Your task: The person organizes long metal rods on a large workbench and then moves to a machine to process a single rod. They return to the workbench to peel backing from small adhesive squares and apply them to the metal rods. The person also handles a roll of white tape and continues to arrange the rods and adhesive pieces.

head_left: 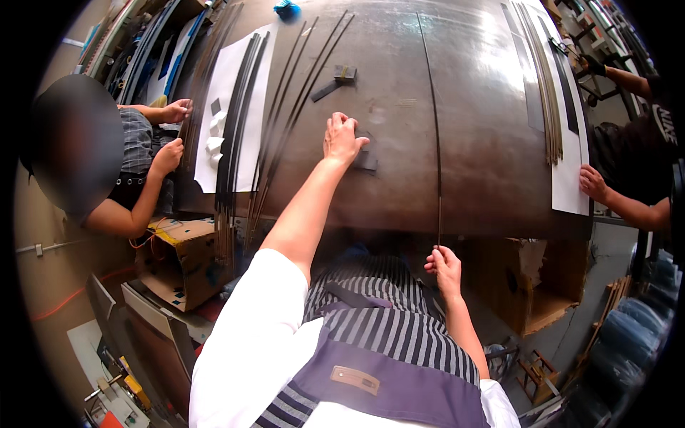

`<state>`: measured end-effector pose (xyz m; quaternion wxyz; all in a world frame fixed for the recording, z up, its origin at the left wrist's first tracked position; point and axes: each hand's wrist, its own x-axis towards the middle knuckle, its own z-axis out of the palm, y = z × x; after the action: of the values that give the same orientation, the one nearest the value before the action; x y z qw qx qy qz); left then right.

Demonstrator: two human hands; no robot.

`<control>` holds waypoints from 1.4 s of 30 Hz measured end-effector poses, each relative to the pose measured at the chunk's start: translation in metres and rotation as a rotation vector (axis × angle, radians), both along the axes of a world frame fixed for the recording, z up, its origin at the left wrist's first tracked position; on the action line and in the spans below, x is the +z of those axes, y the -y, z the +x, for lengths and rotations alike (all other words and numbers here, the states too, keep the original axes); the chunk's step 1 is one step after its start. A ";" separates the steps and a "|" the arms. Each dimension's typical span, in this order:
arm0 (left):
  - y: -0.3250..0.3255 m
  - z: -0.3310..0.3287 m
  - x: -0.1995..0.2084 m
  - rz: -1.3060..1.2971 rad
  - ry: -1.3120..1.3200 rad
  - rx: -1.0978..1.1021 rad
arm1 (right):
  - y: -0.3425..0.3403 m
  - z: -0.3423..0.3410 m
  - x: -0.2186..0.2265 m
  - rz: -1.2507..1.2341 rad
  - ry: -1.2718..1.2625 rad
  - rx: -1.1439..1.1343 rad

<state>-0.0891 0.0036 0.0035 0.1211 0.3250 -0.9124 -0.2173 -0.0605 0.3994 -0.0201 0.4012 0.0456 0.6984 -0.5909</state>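
A long thin dark rod (434,107) lies lengthwise across the brown metal table (385,200), its near end reaching past the front edge. My right hand (446,269) is closed on that near end, just off the table. Over the middle of the table, my left hand (342,139) has its fingers curled down and its thumb out to the right. Its fingertips are hidden, so what it holds, if anything, cannot be made out. Right beside the left hand lies a small dark flat piece (366,162). Farther off are a grey block (345,73) and a dark strip (327,90).
Several long dark rods (285,132) lie left of my left arm, some on white paper (207,171) with crumpled white scraps (215,135). More rods (546,107) lie at the right. Co-workers' hands (170,153) are at both table sides. Cardboard boxes (182,260) stand below.
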 end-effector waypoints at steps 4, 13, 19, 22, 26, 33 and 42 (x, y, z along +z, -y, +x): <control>0.002 -0.015 0.001 -0.022 0.075 0.002 | -0.002 0.007 0.003 0.107 -0.098 -0.014; -0.071 0.025 0.059 0.454 -0.340 -0.172 | 0.026 -0.001 0.082 0.107 -0.600 0.039; -0.174 0.081 0.082 0.571 -0.391 -0.454 | 0.074 0.012 0.102 -0.596 0.037 -0.058; -0.177 0.090 0.086 0.627 -0.443 -0.449 | 0.069 0.011 0.104 -0.627 0.118 -0.100; -0.177 0.098 0.073 0.998 -0.345 -0.263 | 0.069 0.014 0.091 -0.465 0.058 -0.206; -0.119 0.070 0.028 0.416 -0.197 -0.240 | 0.042 -0.010 0.080 -0.401 0.400 -0.438; -0.149 0.075 0.066 0.957 -0.229 -0.719 | 0.039 -0.009 0.077 -0.546 0.769 -0.162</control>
<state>-0.0136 0.1527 0.0698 -0.0220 -0.0107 -0.7473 -0.6641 -0.0693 0.3600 0.0571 0.5804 0.2079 0.3127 -0.7226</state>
